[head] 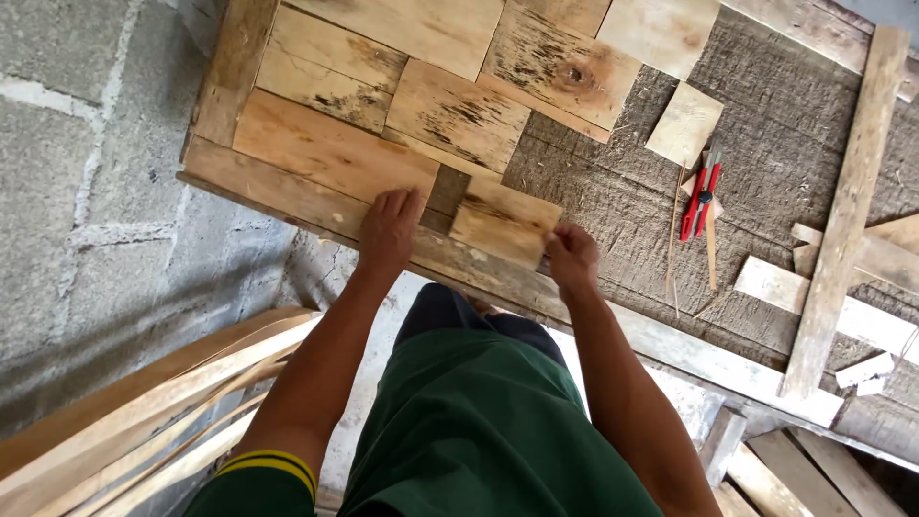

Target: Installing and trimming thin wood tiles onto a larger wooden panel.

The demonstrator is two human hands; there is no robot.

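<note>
A small rectangular wooden piece [503, 222] lies on a rough grey board [766, 144], next to several flat wooden pieces [421, 86] fitted together like tiles. My right hand [571, 258] pinches the small piece at its near right corner. My left hand [390, 228] rests flat, fingers spread, on the larger plank [316, 148] just left of a dark gap [446, 191] beside the small piece. A wooden strip [287, 196] edges the board along the near side.
Red-handled pliers [701, 196] and thin wood slivers [710, 254] lie right of my hands. A loose square piece [684, 124] sits farther back. A long batten [842, 211] crosses at the right. Curved wood strips [144, 421] lean at the lower left by a block wall [86, 172].
</note>
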